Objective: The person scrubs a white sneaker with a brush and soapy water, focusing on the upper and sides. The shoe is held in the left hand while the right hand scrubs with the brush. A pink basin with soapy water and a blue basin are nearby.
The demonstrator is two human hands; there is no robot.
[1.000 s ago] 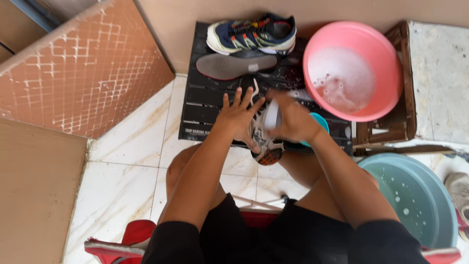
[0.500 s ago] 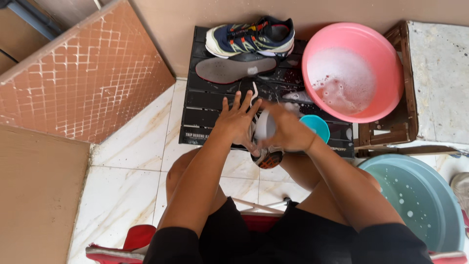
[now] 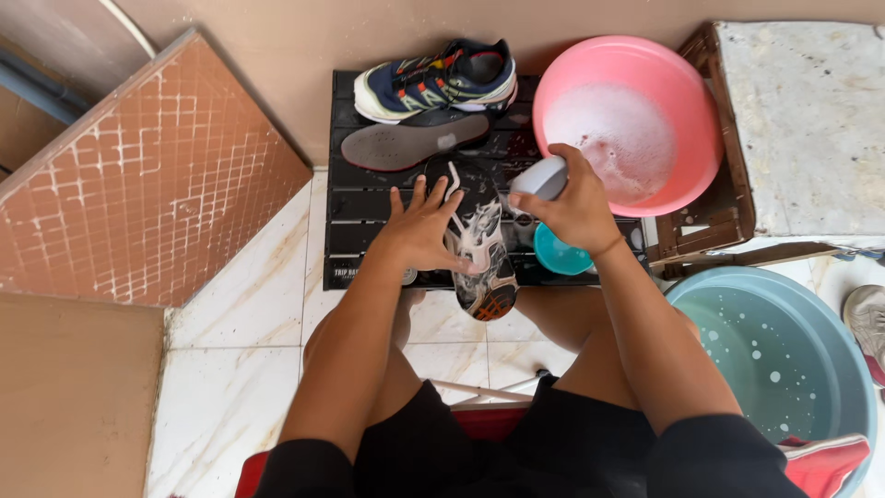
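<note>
A soapy dark sports shoe (image 3: pixel 479 254) with an orange heel lies on a black slatted plastic mat (image 3: pixel 359 226). My left hand (image 3: pixel 419 231) presses flat on its left side, fingers spread, steadying it. My right hand (image 3: pixel 572 203) is lifted to the right of the shoe, closed around a grey scrubbing brush (image 3: pixel 539 178), near the rim of a pink basin (image 3: pixel 636 120) of foamy water. A second blue and white shoe (image 3: pixel 438 78) and a grey insole (image 3: pixel 415 143) lie at the mat's far end.
A small teal bowl (image 3: pixel 562 254) sits under my right wrist. A large blue-grey tub (image 3: pixel 784 360) of water stands at the right, by a wooden crate (image 3: pixel 710 212) and a stone slab (image 3: pixel 802 120). Brown tiled panels (image 3: pixel 138 194) lean at the left. Another shoe (image 3: pixel 867 318) shows at the right edge.
My right hand has lifted the brush off the shoe and moved it right, towards the pink basin. My left hand stays on the shoe.
</note>
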